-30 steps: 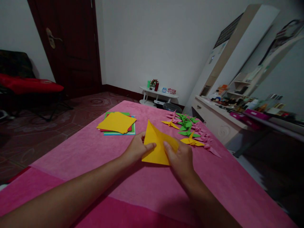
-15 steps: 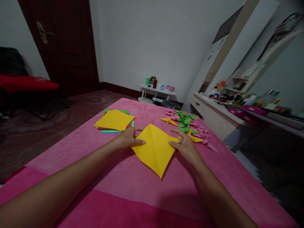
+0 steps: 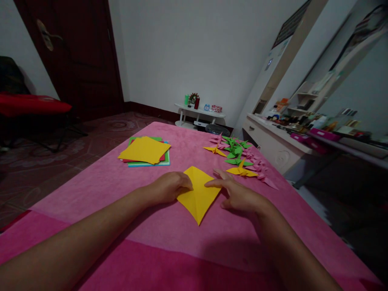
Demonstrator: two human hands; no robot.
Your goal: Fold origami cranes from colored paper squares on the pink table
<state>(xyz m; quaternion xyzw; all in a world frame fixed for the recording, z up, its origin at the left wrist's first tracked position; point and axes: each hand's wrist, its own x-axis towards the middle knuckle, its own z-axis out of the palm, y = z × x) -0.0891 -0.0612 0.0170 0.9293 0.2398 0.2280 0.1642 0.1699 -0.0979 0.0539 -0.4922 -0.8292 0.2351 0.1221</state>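
Note:
A yellow square sheet of origami paper (image 3: 198, 198) lies on the pink cloth with one corner toward me and a crease down its middle. My left hand (image 3: 172, 186) is closed over its left corner, fingers curled on the paper. On the right side rests my right hand (image 3: 238, 193), its fingers apart, with one fingertip touching the sheet near the right corner. Beyond my right hand stand folded paper cranes: a yellow crane (image 3: 242, 171), several green cranes (image 3: 235, 151) and several pink ones. A stack of coloured paper (image 3: 145, 150), yellow on top, lies farther off to the left.
Pink cloth (image 3: 121, 214) covers the table. A dressing table (image 3: 269, 137) with bottles stands at the right, and a low white stand (image 3: 200, 111) is by the far wall. At the left are a red-covered chair (image 3: 33, 105) and a dark door (image 3: 72, 60).
Both hands have come inward and down with the yellow paper, which now lies lower on the cloth. My left fingers have curled over its corner; my right fingers have spread.

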